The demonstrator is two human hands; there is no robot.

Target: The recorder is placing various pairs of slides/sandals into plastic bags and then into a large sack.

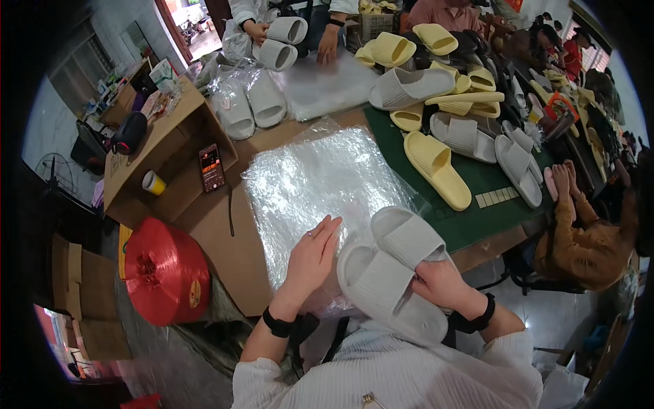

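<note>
A pair of light grey slippers (371,283) is in my right hand (444,286), whose fingers are wrapped round the two at their straps. The slippers lie side by side, partly overlapping, in front of my body. To their left, my left hand (310,262) has its fingers stretched out and holds nothing. It is over the near part of a stack of clear, shiny plastic bags (320,180) on the table; whether it touches the bags I cannot tell.
Yellow slippers (437,170) and grey ones (412,87) are heaped at the right on a green mat (392,146). Left stand a cardboard box (180,112), a phone (211,167) and a red twine roll (167,273). Across the table, a person's hand (257,32) holds grey slippers (279,53) near bagged slippers (266,99).
</note>
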